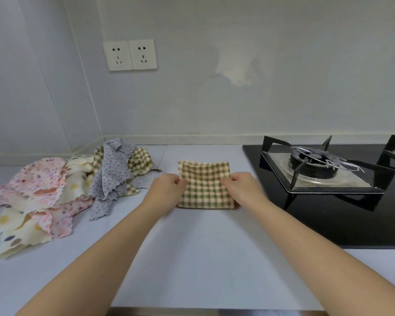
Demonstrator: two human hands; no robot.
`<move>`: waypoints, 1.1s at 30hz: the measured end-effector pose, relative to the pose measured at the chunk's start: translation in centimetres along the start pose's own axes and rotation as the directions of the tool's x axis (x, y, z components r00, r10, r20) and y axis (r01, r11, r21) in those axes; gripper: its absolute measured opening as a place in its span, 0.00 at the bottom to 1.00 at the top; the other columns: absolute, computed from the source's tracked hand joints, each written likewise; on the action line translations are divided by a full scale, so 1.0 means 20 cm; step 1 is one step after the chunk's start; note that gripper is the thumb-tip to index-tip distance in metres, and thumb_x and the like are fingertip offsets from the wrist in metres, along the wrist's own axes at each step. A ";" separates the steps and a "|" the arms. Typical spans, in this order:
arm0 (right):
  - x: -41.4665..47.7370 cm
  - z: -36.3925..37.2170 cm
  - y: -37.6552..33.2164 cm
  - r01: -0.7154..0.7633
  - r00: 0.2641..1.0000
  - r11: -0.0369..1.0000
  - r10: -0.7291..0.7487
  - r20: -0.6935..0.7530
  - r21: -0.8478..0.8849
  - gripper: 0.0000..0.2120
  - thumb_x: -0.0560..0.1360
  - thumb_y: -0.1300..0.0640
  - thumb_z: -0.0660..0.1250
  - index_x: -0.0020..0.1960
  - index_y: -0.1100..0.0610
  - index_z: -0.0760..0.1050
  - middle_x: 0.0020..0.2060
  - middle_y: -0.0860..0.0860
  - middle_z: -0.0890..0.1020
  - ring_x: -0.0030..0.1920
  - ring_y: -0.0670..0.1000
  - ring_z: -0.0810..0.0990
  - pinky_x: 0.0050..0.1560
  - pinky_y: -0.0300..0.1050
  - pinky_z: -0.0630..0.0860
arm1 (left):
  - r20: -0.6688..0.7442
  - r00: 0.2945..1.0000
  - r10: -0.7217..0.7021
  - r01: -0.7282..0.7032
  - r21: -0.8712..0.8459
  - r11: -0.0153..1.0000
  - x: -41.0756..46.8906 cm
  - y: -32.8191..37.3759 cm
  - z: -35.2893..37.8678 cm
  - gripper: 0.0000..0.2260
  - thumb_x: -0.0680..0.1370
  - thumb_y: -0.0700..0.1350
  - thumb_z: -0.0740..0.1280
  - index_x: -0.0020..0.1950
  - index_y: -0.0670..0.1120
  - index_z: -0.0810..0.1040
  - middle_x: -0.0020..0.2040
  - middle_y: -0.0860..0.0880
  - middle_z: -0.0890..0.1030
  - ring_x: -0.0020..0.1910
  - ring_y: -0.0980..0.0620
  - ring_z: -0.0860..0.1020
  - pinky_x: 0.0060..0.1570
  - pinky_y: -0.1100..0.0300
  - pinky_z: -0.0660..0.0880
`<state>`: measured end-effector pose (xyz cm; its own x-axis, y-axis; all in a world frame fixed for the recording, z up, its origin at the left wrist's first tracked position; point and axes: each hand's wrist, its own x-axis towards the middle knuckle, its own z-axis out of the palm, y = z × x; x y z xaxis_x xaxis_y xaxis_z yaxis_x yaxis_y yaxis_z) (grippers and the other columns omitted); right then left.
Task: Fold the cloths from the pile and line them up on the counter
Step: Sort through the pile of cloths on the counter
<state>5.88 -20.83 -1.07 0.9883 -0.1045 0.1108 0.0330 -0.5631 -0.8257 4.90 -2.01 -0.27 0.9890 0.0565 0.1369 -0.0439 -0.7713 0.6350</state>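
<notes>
On white counter (192,258), left hand (167,188), right hand (242,184) both pinching folded checked cloth (205,192), no readable writing.

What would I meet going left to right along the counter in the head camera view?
Pile of unfolded cloths → left hand → folded checked cloth → right hand → gas stove. Both hands pinch the checked cloth's side edges.
</notes>
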 end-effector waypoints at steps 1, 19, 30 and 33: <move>0.01 0.01 -0.01 -0.011 1.000 0.996 0.011 -0.003 -0.084 0.18 0.75 0.55 0.61 0.29 0.54 0.59 0.26 0.50 0.67 0.28 0.50 0.66 0.26 0.42 0.58 | -0.002 0.999 -0.049 0.049 0.019 0.999 0.03 0.02 0.01 0.18 0.80 0.45 0.59 0.31 0.46 0.60 0.28 0.50 0.63 0.28 0.53 0.61 0.28 0.61 0.56; 0.00 0.08 -0.07 0.174 0.963 0.577 -0.268 0.017 -0.798 0.19 0.74 0.64 0.60 0.65 0.57 0.64 0.58 0.53 0.75 0.58 0.55 0.75 0.49 0.46 0.66 | -0.107 0.926 0.363 -0.157 0.764 0.626 -0.03 0.11 0.17 0.19 0.74 0.37 0.63 0.62 0.45 0.64 0.55 0.48 0.71 0.53 0.49 0.73 0.51 0.55 0.65; -0.06 0.00 0.05 0.465 0.848 0.675 -0.154 0.507 -0.573 0.25 0.83 0.54 0.44 0.78 0.58 0.46 0.78 0.51 0.47 0.77 0.48 0.45 0.75 0.52 0.42 | 0.254 0.961 0.112 -0.226 0.481 0.847 -0.05 0.01 0.19 0.27 0.83 0.55 0.45 0.78 0.44 0.47 0.79 0.49 0.47 0.77 0.53 0.44 0.73 0.43 0.41; -0.09 -0.08 0.04 0.469 0.832 0.712 -0.158 0.531 -0.523 0.24 0.83 0.55 0.46 0.78 0.57 0.50 0.78 0.51 0.50 0.77 0.48 0.47 0.75 0.52 0.43 | 0.180 0.920 0.349 -0.392 0.402 0.827 -0.10 0.00 0.14 0.23 0.80 0.56 0.56 0.72 0.47 0.63 0.71 0.51 0.66 0.71 0.51 0.63 0.69 0.52 0.55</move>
<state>3.90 -22.49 -1.04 0.8965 0.4373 -0.0714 0.4088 -0.8786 -0.2469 3.36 -3.82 -2.61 0.9198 -0.3310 0.2109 -0.3674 -0.9151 0.1663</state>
